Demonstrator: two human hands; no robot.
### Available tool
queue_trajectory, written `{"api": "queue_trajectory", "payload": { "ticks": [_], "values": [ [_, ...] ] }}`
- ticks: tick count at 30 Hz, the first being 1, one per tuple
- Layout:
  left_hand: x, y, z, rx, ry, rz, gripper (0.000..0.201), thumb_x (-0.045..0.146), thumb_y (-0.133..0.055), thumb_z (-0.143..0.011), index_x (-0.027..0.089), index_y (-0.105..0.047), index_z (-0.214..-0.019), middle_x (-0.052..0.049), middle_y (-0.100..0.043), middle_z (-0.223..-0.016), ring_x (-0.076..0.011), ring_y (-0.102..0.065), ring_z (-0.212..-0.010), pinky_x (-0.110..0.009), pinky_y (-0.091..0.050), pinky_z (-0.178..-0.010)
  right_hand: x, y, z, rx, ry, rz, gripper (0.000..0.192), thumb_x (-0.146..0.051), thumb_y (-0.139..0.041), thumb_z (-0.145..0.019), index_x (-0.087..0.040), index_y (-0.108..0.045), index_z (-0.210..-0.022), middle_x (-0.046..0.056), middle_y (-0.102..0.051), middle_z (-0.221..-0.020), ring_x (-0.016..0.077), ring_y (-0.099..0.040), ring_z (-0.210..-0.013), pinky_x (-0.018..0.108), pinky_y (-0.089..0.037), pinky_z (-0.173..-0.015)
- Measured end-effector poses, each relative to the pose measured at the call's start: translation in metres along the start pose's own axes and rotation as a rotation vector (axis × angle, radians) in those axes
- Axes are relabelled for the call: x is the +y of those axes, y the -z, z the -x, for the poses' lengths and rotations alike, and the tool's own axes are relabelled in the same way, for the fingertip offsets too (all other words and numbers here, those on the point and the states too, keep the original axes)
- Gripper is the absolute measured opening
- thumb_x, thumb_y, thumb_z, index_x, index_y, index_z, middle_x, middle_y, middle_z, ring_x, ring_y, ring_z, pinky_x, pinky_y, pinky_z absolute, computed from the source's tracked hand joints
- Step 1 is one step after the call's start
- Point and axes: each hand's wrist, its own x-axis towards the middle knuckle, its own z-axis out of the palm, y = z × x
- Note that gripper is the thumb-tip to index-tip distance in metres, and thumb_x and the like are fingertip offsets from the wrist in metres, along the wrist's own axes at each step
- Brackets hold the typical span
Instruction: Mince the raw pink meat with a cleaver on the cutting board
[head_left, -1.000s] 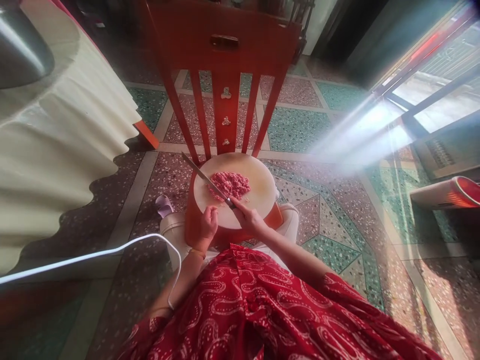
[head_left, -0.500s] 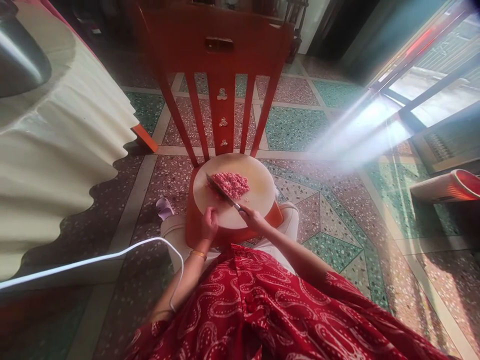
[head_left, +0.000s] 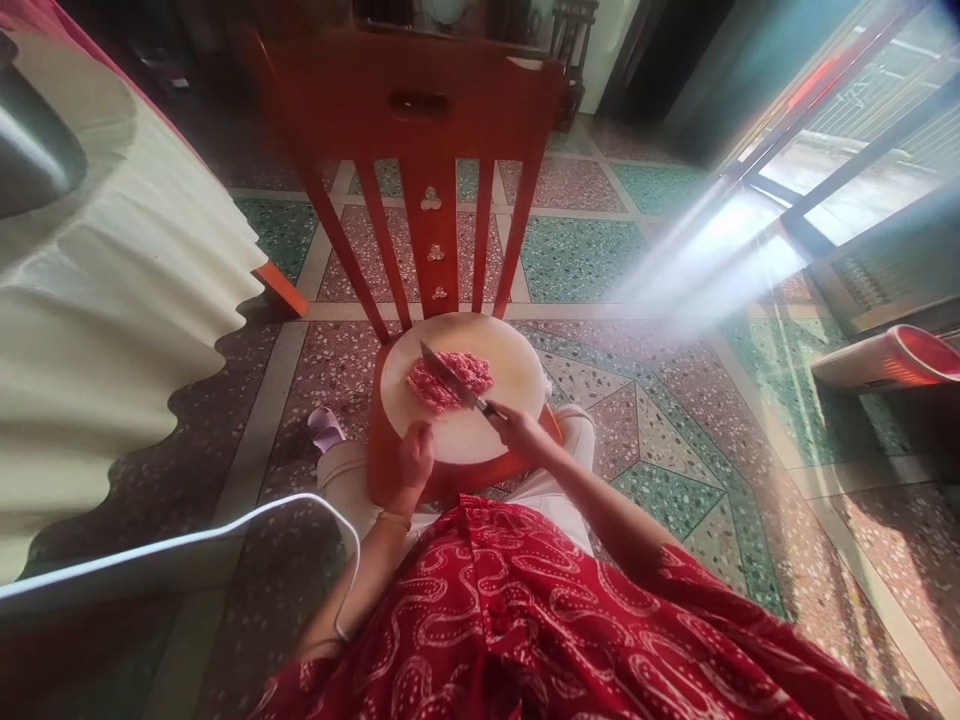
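A round pale cutting board [head_left: 519,365] lies on the seat of a wooden chair. Minced pink meat [head_left: 433,392] forms a loose heap on its middle. In my right hand [head_left: 521,436] is the handle of a kitchen knife [head_left: 448,376], fingers wrapped round it. The blade lies across the meat, its tip pointing away and to the left. My left hand [head_left: 416,455] is curled into a fist at the board's near left edge, below the meat. Nothing shows between its fingers.
The red-brown chair's backrest [head_left: 427,140] rises behind the board. A table with a cream cloth [head_left: 135,290] stands at left, bearing a grey metal vessel [head_left: 34,140]. A white cable [head_left: 187,535] runs by my left arm. A pinkish bin [head_left: 877,362] lies at right, near a sunlit doorway.
The knife has moved from the left edge of the meat rightward onto its middle, and meat now shows on both sides of the blade. The left fist stays near the board's edge.
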Motion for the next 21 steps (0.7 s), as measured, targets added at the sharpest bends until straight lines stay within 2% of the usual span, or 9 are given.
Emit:
{"api": "queue_trajectory", "payload": {
  "ticks": [3,5,6,9,11,15,17,19,21],
  "values": [
    [-0.001,-0.002,0.0,0.01,0.01,-0.005,0.017,0.027,-0.039,-0.084,0.02,-0.054,-0.087,-0.002,-0.06,-0.074,-0.0146,-0.057,-0.068,-0.026,-0.045,-0.065,-0.003,0.013,0.005,0.159,0.116,-0.115,0.052,-0.039,-0.043,-0.088,-0.016,-0.047,-0.135,0.001,-0.061,-0.071,0.01,-0.051,-0.056,0.022,-0.045,-0.055],
    [-0.001,-0.002,0.0,0.015,0.014,-0.02,0.017,0.026,-0.039,-0.084,0.02,-0.054,-0.088,-0.002,-0.06,-0.075,-0.0145,-0.057,-0.069,-0.026,-0.045,-0.066,0.003,0.013,0.006,0.274,0.139,-0.106,0.053,-0.038,-0.043,-0.087,-0.015,-0.046,-0.135,0.004,-0.064,-0.078,0.0121,-0.053,-0.062,0.024,-0.046,-0.06],
    [0.0,-0.002,0.0,0.019,0.012,-0.025,0.016,0.026,-0.039,-0.084,0.02,-0.054,-0.088,-0.002,-0.061,-0.076,-0.0145,-0.057,-0.069,-0.026,-0.045,-0.066,0.008,0.011,0.006,0.28,0.116,-0.078,0.052,-0.039,-0.043,-0.087,-0.014,-0.05,-0.132,0.005,-0.065,-0.08,0.0132,-0.055,-0.065,0.025,-0.047,-0.062],
    [0.002,0.0,-0.001,0.02,0.006,-0.027,0.017,0.026,-0.039,-0.084,0.019,-0.054,-0.087,-0.003,-0.061,-0.078,-0.0143,-0.057,-0.07,-0.026,-0.046,-0.067,0.023,0.007,0.004,0.153,-0.01,-0.01,0.047,-0.041,-0.045,-0.085,-0.013,-0.061,-0.119,0.004,-0.065,-0.076,0.0135,-0.054,-0.063,0.025,-0.047,-0.061],
    [0.003,0.0,-0.001,-0.002,0.004,-0.019,0.017,0.027,-0.039,-0.084,0.019,-0.054,-0.086,-0.002,-0.06,-0.076,-0.0141,-0.057,-0.069,-0.025,-0.045,-0.066,0.023,0.01,0.003,0.11,-0.047,-0.026,0.049,-0.041,-0.043,-0.085,-0.012,-0.06,-0.12,0.002,-0.062,-0.069,0.0117,-0.052,-0.057,0.023,-0.046,-0.058],
    [0.001,0.0,-0.001,0.008,0.012,-0.037,0.017,0.028,-0.04,-0.084,0.019,-0.054,-0.087,-0.002,-0.06,-0.074,-0.0142,-0.058,-0.068,-0.025,-0.046,-0.066,0.011,0.017,0.004,0.261,0.044,-0.035,0.053,-0.039,-0.04,-0.088,-0.015,-0.047,-0.134,0.002,-0.063,-0.071,0.0129,-0.054,-0.059,0.024,-0.047,-0.061],
    [0.0,-0.001,-0.001,0.018,0.011,-0.043,0.017,0.028,-0.041,-0.084,0.019,-0.054,-0.087,-0.002,-0.06,-0.075,-0.0142,-0.058,-0.069,-0.025,-0.046,-0.065,0.014,0.015,0.003,0.302,0.048,0.01,0.051,-0.037,-0.04,-0.087,-0.016,-0.05,-0.132,0.005,-0.066,-0.08,0.0151,-0.058,-0.067,0.026,-0.047,-0.065],
    [-0.001,-0.001,-0.001,0.02,0.004,-0.039,0.017,0.028,-0.041,-0.084,0.019,-0.054,-0.087,-0.002,-0.061,-0.075,-0.0142,-0.058,-0.068,-0.025,-0.045,-0.064,0.023,0.012,0.001,0.239,0.004,0.046,0.046,-0.036,-0.042,-0.086,-0.015,-0.058,-0.124,0.007,-0.067,-0.083,0.0163,-0.059,-0.07,0.026,-0.047,-0.066],
    [-0.001,-0.001,-0.001,0.013,-0.005,-0.041,0.017,0.028,-0.041,-0.084,0.019,-0.055,-0.087,-0.002,-0.061,-0.076,-0.0142,-0.058,-0.068,-0.025,-0.045,-0.064,0.03,0.013,0.0,0.156,-0.044,0.043,0.044,-0.036,-0.042,-0.086,-0.013,-0.062,-0.118,0.005,-0.066,-0.074,0.0148,-0.057,-0.063,0.025,-0.046,-0.061]
  ]
}}
